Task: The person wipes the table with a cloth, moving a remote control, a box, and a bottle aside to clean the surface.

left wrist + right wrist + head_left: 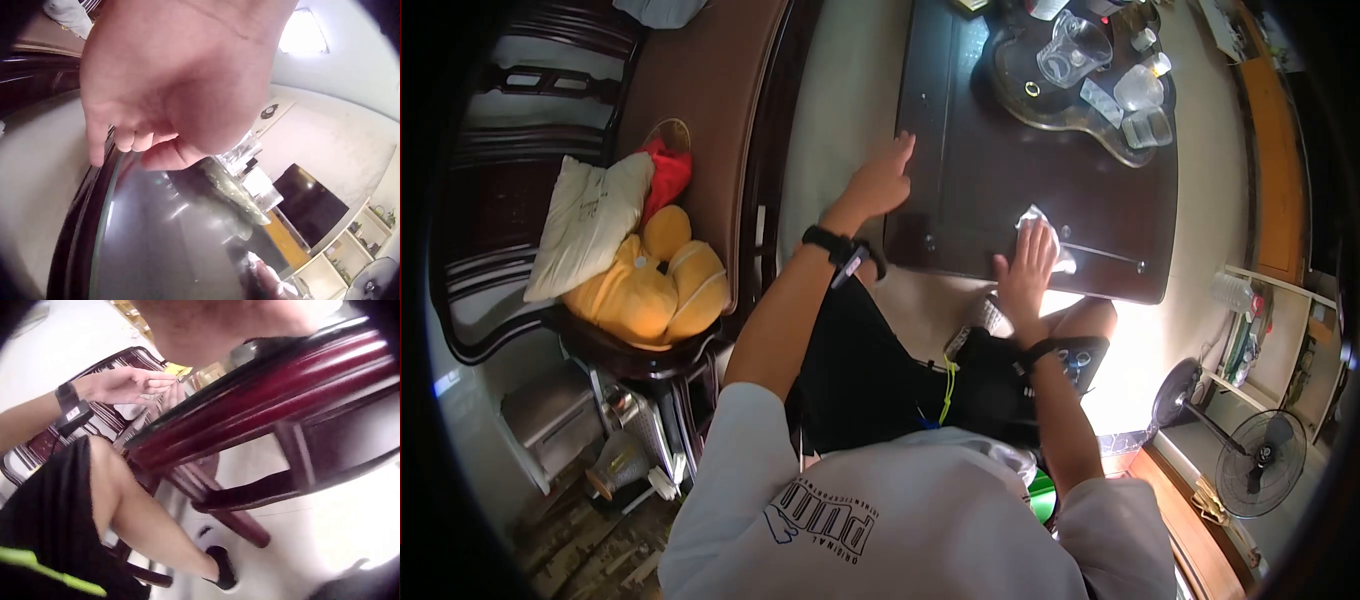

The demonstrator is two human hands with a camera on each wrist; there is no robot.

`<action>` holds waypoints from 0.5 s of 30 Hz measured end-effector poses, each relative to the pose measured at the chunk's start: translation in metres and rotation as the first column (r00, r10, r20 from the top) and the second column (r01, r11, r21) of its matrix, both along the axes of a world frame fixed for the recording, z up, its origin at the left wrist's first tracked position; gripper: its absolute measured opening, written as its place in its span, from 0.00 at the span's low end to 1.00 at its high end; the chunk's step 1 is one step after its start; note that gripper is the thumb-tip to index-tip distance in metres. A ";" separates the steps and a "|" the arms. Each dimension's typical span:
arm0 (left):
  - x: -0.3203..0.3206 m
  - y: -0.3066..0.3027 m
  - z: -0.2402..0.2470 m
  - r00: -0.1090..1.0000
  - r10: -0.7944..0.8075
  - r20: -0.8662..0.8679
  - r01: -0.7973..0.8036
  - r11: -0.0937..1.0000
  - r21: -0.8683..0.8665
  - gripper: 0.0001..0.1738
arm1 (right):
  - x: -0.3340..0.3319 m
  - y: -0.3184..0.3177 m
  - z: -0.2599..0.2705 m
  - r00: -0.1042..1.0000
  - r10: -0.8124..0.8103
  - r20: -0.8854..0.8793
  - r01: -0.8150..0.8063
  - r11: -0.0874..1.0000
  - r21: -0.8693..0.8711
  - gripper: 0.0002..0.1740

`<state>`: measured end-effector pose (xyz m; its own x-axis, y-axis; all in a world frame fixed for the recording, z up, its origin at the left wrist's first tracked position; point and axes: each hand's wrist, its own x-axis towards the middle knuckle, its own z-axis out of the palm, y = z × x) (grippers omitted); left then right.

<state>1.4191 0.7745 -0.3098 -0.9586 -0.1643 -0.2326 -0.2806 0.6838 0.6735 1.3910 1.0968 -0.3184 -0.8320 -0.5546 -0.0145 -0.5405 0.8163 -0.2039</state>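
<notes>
My right hand [1028,265] lies with its fingers stretched out over a crumpled white tissue [1064,262], close to the near edge of the dark glass-topped table [990,190]. Parts of the tissue show on both sides of the fingers. At the table's left edge is my left hand [883,183], with nothing in it. One of its fingers points outward in the left wrist view, while the others [125,140] bend loosely beside the thumb. That hand's palm appears beyond the table edge in the right wrist view.
A dark tray [1040,122] at the table's far end holds a clear pitcher [1072,52], a small bottle [1140,88] and glasses. Yellow plush cushions [625,300] and a white pillow [590,225] rest on the wooden bench at left. A fan [1262,455] stands at right.
</notes>
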 end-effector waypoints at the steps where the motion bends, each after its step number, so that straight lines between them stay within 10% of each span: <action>1: 0.001 -0.001 0.000 1.000 -0.003 -0.006 0.003 1.000 0.001 0.43 | 0.009 -0.019 0.000 0.995 -0.095 -0.006 0.095 0.995 0.002 0.49; 7: 0.004 -0.023 0.028 0.993 -0.008 -0.118 0.034 0.974 0.224 0.42 | 0.058 -0.091 0.025 0.949 0.106 0.297 -0.126 0.991 0.050 0.50; 9: -0.001 -0.035 0.056 0.982 -0.030 0.185 -0.046 0.918 0.395 0.42 | 0.062 -0.087 0.017 0.942 0.162 0.294 -0.175 0.984 0.019 0.47; 15: 0.006 -0.053 0.068 0.971 0.110 0.212 -0.227 0.704 0.673 0.46 | 0.036 -0.068 0.014 0.896 0.371 0.245 -0.323 0.922 -0.215 0.29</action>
